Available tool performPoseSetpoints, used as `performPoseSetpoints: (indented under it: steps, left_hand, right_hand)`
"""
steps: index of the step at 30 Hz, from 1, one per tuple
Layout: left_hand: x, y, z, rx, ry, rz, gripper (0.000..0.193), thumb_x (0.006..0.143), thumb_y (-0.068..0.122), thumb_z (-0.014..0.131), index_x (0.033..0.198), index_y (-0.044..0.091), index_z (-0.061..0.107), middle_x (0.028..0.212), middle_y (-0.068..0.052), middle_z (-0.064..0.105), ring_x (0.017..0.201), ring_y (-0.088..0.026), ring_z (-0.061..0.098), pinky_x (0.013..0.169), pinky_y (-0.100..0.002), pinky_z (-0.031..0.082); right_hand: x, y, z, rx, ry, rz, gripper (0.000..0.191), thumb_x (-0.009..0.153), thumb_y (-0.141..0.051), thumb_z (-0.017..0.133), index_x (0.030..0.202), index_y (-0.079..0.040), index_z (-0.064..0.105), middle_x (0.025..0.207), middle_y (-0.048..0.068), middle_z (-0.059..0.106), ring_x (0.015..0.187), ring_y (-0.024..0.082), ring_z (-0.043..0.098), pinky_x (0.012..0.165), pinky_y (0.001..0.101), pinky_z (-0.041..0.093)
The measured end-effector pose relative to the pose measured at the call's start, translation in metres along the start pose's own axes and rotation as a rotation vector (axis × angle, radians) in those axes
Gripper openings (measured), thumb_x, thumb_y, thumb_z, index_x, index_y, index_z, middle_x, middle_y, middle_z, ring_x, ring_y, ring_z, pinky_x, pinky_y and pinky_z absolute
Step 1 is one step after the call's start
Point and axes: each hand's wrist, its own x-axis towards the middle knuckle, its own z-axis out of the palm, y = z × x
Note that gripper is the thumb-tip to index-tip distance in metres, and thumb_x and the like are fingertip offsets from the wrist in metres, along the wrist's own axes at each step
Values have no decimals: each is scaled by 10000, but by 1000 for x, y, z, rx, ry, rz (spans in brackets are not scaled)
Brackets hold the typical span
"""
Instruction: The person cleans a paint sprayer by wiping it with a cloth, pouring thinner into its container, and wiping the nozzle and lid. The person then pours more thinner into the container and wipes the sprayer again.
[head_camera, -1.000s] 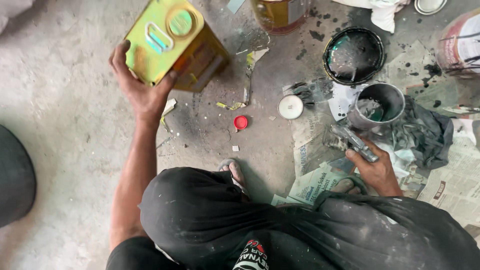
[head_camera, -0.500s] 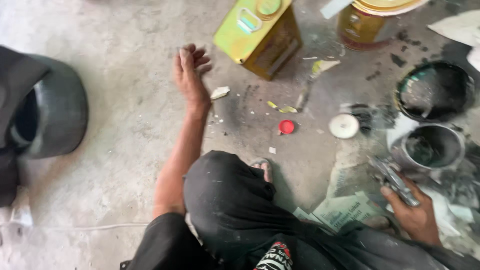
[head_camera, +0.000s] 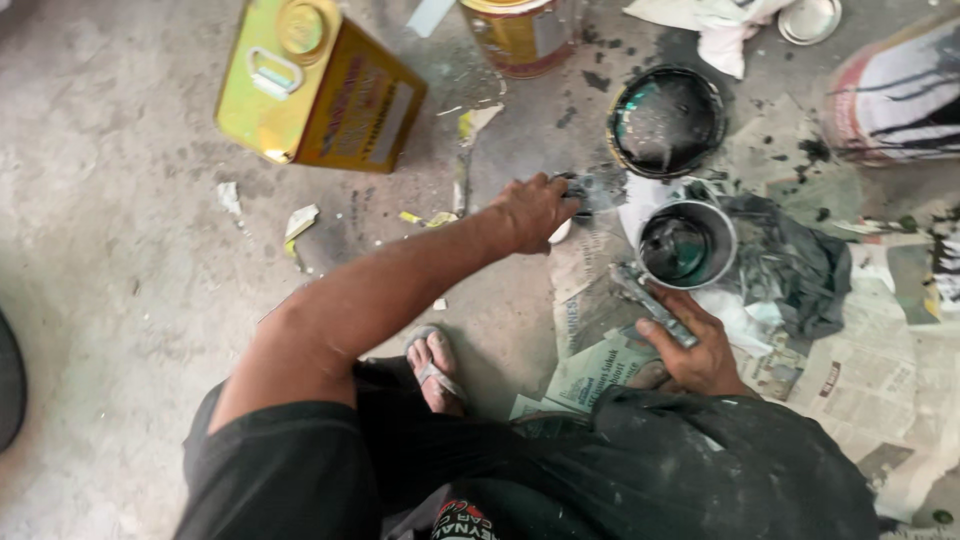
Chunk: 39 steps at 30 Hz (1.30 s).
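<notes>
My left hand (head_camera: 535, 210) reaches across the floor, its fingers closed on a grey paint-smeared piece (head_camera: 592, 190) beside a small metal tin (head_camera: 722, 222) of dark green paint. A white round cap (head_camera: 561, 234) peeks out under that hand. My right hand (head_camera: 702, 352) rests low on the newspaper (head_camera: 600, 365) and grips a paint-caked stick-like tool (head_camera: 650, 298), whose tip lies against the tin's near side. A black round pan (head_camera: 665, 120) with green smears sits just beyond the tin.
A yellow rectangular can (head_camera: 315, 85) stands on the concrete at upper left. A round tin (head_camera: 520, 35) is at the top, with a striped bucket (head_camera: 895, 90) at the right edge. A dark rag (head_camera: 790, 265) lies by the small tin. My sandalled foot (head_camera: 435, 365) is below.
My left hand let go of the yellow can, which now stands on the floor, and swung right to the grey piece by the tin. My right hand kept hold of the tool.
</notes>
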Motion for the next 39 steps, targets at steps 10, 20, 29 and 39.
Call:
performPoseSetpoints:
  steps: [10, 20, 29, 39]
  left_hand:
    - [10, -5, 30, -298, 162, -137, 803, 725, 284, 847, 1427, 241, 458, 1276, -210, 438, 1186, -432, 506, 979, -536, 524]
    - [-19, 49, -111, -785, 678, 216, 574, 736, 204, 792, 1158, 67, 429, 1257, -208, 505, 1208, -359, 562, 1079, -462, 518]
    - [-42, 94, -110, -526, 711, 201, 680, 853, 406, 770, 1314, 40, 429, 1436, -280, 444, 1228, -438, 539, 1052, -535, 487]
    - [-37, 114, -100, -251, 747, 136, 691, 950, 524, 627, 1467, 89, 483, 1353, -285, 475, 1130, -411, 530, 895, -513, 547]
  right_hand:
    - [5, 25, 1, -100, -1, -75, 537, 892, -309, 754, 1345, -41, 645, 1404, 199, 628, 1287, 336, 614, 1035, 404, 484]
    - [23, 2, 4, -80, -5, -16, 580, 863, -384, 727, 1378, -134, 633, 1378, 161, 653, 1283, 305, 614, 1050, 395, 484]
    - [25, 14, 1, -165, -27, -15, 723, 858, -511, 711, 1341, 18, 617, 1454, 226, 565, 1377, 360, 518, 1112, 437, 424]
    - [15, 0, -7, -136, -87, -44, 664, 855, -446, 731, 1324, 15, 638, 1407, 193, 625, 1294, 334, 599, 1054, 431, 477]
